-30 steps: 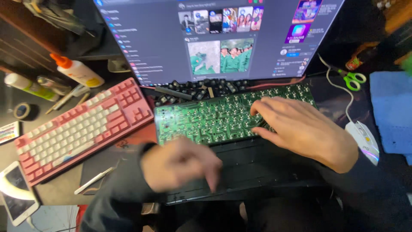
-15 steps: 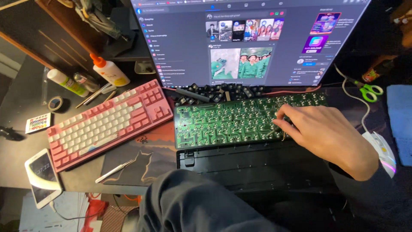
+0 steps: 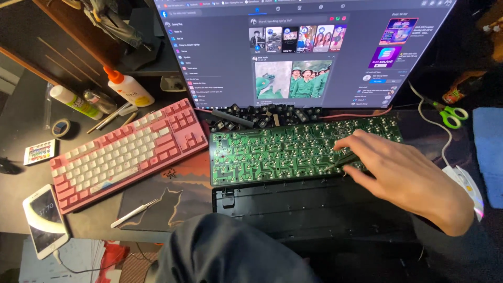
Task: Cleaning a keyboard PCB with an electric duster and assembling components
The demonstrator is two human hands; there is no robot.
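Right hand (image 3: 403, 178) was resting on the right end of the green keyboard PCB (image 3: 283, 154), fingers pinched on what looked like thin tweezers, tips down on the board. Left hand was out of view, only a dark sleeve (image 3: 230, 251) showed at bottom. PCB sat on a black keyboard case (image 3: 314, 209), w/ pink keyboard (image 3: 126, 152) just left of it
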